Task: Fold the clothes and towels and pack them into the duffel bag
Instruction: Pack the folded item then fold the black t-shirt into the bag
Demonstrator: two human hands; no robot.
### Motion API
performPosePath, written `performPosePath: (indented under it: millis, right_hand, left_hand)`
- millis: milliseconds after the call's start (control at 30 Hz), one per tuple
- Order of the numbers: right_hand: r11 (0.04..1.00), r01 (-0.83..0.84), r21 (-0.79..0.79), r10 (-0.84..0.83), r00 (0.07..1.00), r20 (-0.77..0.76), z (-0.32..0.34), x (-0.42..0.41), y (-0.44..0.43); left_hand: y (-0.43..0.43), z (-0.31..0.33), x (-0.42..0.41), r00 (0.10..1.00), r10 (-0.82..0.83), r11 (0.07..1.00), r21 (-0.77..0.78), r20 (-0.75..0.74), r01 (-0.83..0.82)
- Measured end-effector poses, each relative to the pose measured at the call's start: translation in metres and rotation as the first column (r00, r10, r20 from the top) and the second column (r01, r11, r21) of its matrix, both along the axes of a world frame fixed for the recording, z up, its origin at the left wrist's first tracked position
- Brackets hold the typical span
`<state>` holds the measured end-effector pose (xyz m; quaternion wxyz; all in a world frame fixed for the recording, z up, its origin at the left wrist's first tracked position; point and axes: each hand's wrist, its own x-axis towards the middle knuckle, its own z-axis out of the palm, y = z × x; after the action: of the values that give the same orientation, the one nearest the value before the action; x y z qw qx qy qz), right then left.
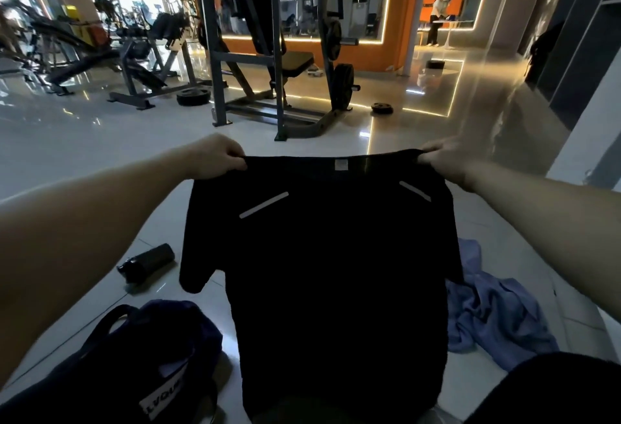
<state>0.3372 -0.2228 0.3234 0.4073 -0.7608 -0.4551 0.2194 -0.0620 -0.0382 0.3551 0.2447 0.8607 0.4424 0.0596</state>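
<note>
A black T-shirt (329, 272) with two pale reflective stripes hangs spread out in front of me, held up by its shoulders. My left hand (218, 158) pinches the left shoulder and my right hand (447, 159) pinches the right one. The dark duffel bag (114, 366) with a white label lies on the floor at the lower left, a dark blue cloth (188, 319) bunched on its far side. A crumpled light blue towel (494, 312) lies on the floor to the right, partly hidden by the shirt.
A black bottle (146, 262) lies on its side on the tiled floor at the left. Ahead stands a grey weight rack (268, 53) with a bench, loose weight plates (382, 108) around it. More gym machines stand at the far left. People stand in the distance.
</note>
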Motion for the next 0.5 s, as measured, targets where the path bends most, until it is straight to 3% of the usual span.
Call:
performPosePath:
  millis: [200, 500]
  right_hand:
    - [0.996, 0.028, -0.079, -0.02, 0.994, 0.106, -0.099, 0.027, 0.054]
    - [0.97, 0.065, -0.235, -0.008, 0.971, 0.239, -0.237, 0.068, 0.163]
  left_hand:
    - [0.057, -0.112, 0.038, 0.999, 0.033, 0.988, 0.151, 0.007, -0.034]
    - [0.157, -0.264, 0.1, 0.984, 0.177, 0.969, 0.177, -0.021, -0.171]
